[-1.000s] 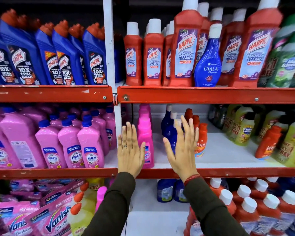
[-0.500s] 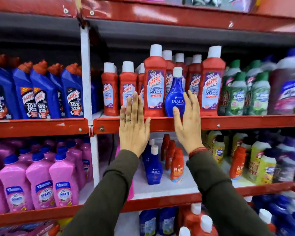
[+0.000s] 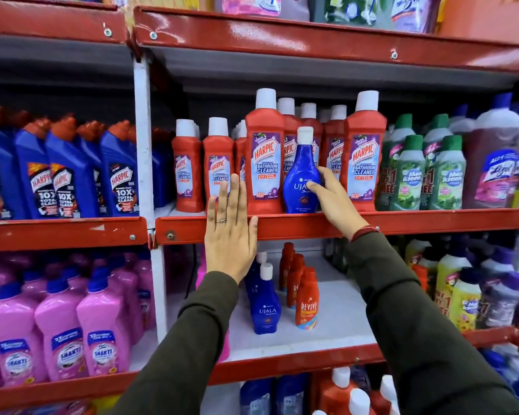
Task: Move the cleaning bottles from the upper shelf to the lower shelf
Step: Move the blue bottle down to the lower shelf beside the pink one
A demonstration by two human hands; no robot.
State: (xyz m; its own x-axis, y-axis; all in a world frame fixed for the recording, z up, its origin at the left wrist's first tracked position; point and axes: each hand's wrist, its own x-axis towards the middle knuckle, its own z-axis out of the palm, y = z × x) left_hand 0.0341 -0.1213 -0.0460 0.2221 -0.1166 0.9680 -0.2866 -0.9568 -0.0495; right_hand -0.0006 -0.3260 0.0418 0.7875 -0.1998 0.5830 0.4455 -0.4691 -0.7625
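A blue Ujala bottle (image 3: pixel 299 172) with a white cap stands on the upper shelf (image 3: pixel 432 222) among red Harpic bathroom cleaner bottles (image 3: pixel 264 157). My right hand (image 3: pixel 331 200) reaches over the shelf's red rim, with thumb and fingers closed around the bottle's right side. My left hand (image 3: pixel 230 232) is flat with fingers apart in front of the shelf rim and holds nothing. On the lower shelf (image 3: pixel 339 322) stand two more blue Ujala bottles (image 3: pixel 265 310) and a row of small red Revive bottles (image 3: pixel 306 304).
Blue Harpic bottles (image 3: pixel 72 178) fill the upper left bay and pink Shakti bottles (image 3: pixel 60 336) the bay below. Green Max Kleen bottles (image 3: pixel 414 175) and a purple Lizol jug (image 3: pixel 498 172) crowd the upper right. White shelf surface shows to the right of the Revive bottles.
Both hands have risen from the lower shelf to the upper one. My right hand has moved onto the blue Ujala bottle and closed on it. The view has tilted upward.
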